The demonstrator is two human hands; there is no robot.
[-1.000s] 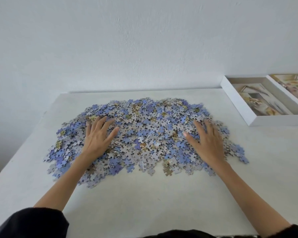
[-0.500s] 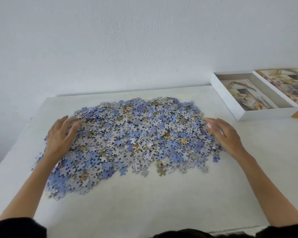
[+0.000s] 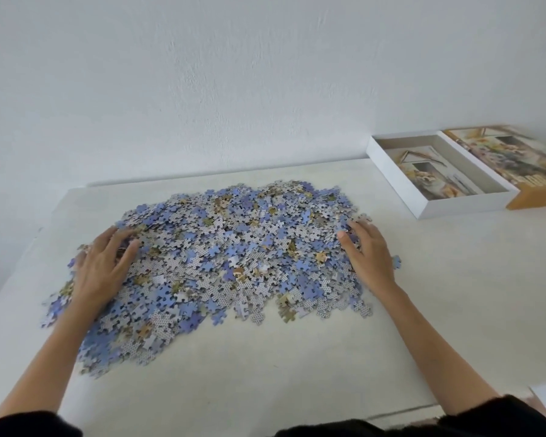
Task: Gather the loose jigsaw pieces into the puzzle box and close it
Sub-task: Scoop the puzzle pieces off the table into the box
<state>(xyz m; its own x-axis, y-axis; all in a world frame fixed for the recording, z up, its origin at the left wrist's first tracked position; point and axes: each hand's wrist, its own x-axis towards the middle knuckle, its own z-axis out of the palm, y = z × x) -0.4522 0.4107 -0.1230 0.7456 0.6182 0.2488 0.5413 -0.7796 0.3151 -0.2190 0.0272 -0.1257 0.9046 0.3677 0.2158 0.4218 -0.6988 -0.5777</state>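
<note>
A wide heap of loose jigsaw pieces, blue and grey with some tan, covers the middle of the white table. My left hand lies flat with fingers spread on the heap's left side. On the right edge of the heap rests my right hand, fingers curved against the pieces. Neither hand holds anything. The open white puzzle box sits at the back right with a printed picture sheet inside. One stray blue piece lies just right of my right hand.
The box lid, printed with a picture and orange sides, lies against the box's right side. A white wall runs behind the table. Bare tabletop stretches between the heap and the near edge, and between the heap and the box.
Both hands moved outward from the middle of the heap to its left and right edges, then pressed inward, bunching the pieces closer. The view shifted left, so the box sits further right.
</note>
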